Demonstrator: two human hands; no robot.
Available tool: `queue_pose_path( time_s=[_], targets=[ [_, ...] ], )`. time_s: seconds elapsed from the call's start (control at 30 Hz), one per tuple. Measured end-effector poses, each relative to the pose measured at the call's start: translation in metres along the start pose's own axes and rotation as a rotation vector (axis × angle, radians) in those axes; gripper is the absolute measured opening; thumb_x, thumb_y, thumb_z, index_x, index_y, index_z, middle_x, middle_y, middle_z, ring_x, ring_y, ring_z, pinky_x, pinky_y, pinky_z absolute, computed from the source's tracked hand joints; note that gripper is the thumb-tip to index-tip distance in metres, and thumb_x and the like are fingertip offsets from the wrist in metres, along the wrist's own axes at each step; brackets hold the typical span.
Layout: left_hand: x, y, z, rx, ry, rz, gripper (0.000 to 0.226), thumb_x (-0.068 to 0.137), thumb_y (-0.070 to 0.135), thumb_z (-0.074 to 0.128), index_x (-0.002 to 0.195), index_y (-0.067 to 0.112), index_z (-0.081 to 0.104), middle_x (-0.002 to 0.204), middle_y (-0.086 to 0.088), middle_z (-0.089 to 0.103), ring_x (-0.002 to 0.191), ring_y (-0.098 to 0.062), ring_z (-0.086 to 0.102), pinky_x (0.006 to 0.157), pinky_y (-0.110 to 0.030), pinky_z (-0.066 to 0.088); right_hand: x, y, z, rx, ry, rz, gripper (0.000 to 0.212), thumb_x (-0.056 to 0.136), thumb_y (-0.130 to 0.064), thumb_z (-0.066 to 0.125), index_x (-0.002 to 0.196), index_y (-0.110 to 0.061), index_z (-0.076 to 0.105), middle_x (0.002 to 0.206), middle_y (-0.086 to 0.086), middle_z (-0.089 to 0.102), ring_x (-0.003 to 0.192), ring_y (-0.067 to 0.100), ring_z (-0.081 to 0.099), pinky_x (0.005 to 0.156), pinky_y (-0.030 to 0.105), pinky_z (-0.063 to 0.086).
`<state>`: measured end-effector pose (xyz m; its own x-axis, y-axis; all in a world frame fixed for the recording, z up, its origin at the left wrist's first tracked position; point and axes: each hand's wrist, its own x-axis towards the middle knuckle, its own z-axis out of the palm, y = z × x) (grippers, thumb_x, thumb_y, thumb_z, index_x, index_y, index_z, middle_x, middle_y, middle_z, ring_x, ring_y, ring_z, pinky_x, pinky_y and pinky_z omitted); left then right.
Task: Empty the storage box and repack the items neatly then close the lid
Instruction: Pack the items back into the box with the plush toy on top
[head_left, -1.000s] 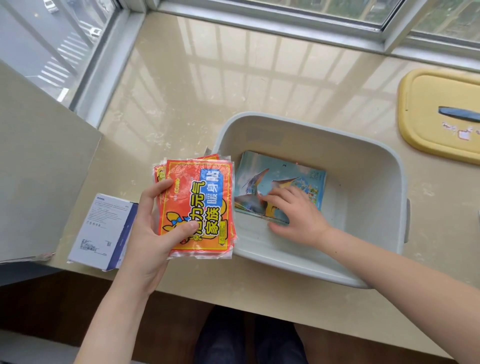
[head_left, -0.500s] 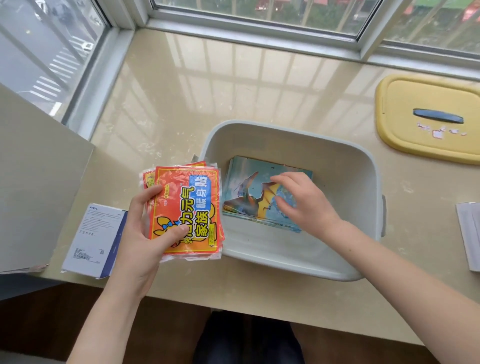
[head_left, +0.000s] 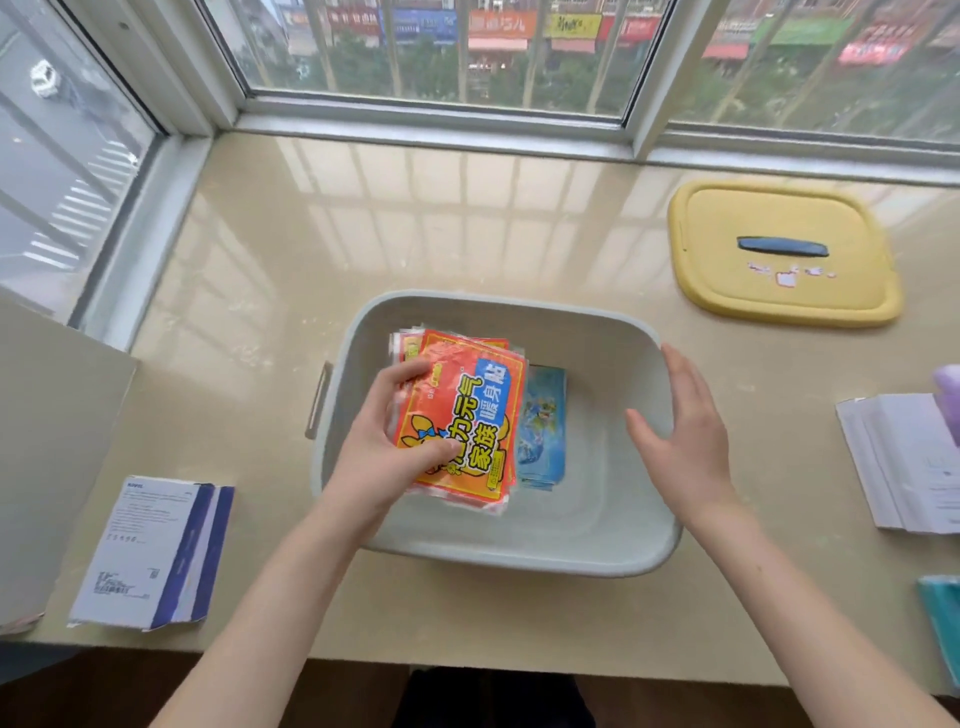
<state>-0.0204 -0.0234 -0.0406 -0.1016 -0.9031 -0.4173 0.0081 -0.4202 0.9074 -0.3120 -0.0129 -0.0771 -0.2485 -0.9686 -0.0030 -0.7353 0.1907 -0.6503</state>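
Observation:
The pale grey storage box (head_left: 613, 556) sits in the middle of the sill. Inside it, my left hand (head_left: 384, 447) grips a stack of orange and red warmer packets (head_left: 467, 410), which covers most of a blue picture booklet (head_left: 543, 426) lying on the box floor. Over the right part of the box hovers my right hand (head_left: 680, 436), fingers straight and holding nothing. The yellow lid (head_left: 779, 249) with a dark handle lies flat at the back right.
A white and blue carton (head_left: 150, 551) lies at the front left, beside a grey panel (head_left: 47, 441). White papers (head_left: 904, 457), a purple item (head_left: 948, 395) and a teal item (head_left: 943, 618) are at the right edge. Window frames border the back and left.
My left hand carried the packets from outside the box's left edge into the box, over the booklet. My right hand let go of the booklet and lifted away to the right.

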Motion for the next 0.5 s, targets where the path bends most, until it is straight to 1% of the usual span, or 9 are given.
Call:
queue_pose_path(
  time_s=[0.03,0.1,0.2,0.3,0.4,0.5],
  targets=[
    [0.009,-0.007,0.009,0.009,-0.028,-0.026,0.075,0.068,-0.012,0.078,0.122,0.035,0.055,0.117,-0.006,0.068,0.093,-0.027,0.072,0.072,-0.043,0.060,0.000,-0.001,0.000,0.013,0.013,0.013,0.077,0.086,-0.003,0.068,0.153,-0.014,0.032,0.155,0.003,0.037,0.144,0.013,0.029,0.110,0.005,0.013],
    [0.028,-0.022,0.026,0.036,-0.057,-0.078,0.073,0.068,-0.011,0.077,0.121,0.034,0.055,0.118,-0.010,0.065,0.089,-0.024,0.072,0.071,-0.043,0.061,-0.001,0.000,0.001,0.028,0.024,0.028,0.077,0.085,-0.001,0.066,0.153,-0.016,0.032,0.155,0.000,0.037,0.143,0.010,0.028,0.107,-0.001,0.010],
    [0.053,-0.042,0.049,0.091,-0.024,-0.121,0.071,0.070,-0.013,0.074,0.122,0.031,0.052,0.110,-0.006,0.065,0.084,-0.021,0.069,0.072,-0.041,0.061,0.000,0.001,0.002,0.027,0.027,0.021,0.077,0.084,0.002,0.064,0.153,-0.015,0.032,0.154,0.001,0.038,0.143,0.010,0.029,0.107,-0.001,0.011],
    [0.069,-0.058,0.059,0.166,0.039,-0.120,0.073,0.070,-0.013,0.072,0.123,0.031,0.048,0.104,0.004,0.064,0.094,-0.026,0.069,0.082,-0.048,0.059,0.001,0.002,0.004,0.033,0.034,0.021,0.076,0.084,0.004,0.062,0.152,-0.014,0.033,0.153,0.003,0.039,0.143,0.011,0.029,0.107,-0.001,0.011],
    [0.075,-0.069,0.059,0.216,0.049,-0.152,0.074,0.071,-0.010,0.073,0.124,0.034,0.046,0.108,0.004,0.063,0.098,-0.026,0.068,0.081,-0.049,0.059,0.001,0.002,0.004,0.052,0.047,0.029,0.076,0.083,0.007,0.059,0.152,-0.014,0.034,0.153,0.002,0.040,0.142,0.010,0.030,0.106,-0.002,0.012],
    [0.077,-0.072,0.059,0.248,0.042,-0.162,0.075,0.073,-0.006,0.074,0.126,0.037,0.041,0.114,0.002,0.061,0.099,-0.021,0.067,0.080,-0.043,0.060,0.001,0.002,0.005,0.054,0.051,0.035,0.076,0.083,0.009,0.055,0.151,-0.015,0.034,0.153,0.002,0.039,0.142,0.010,0.031,0.106,-0.002,0.012]
  ],
)
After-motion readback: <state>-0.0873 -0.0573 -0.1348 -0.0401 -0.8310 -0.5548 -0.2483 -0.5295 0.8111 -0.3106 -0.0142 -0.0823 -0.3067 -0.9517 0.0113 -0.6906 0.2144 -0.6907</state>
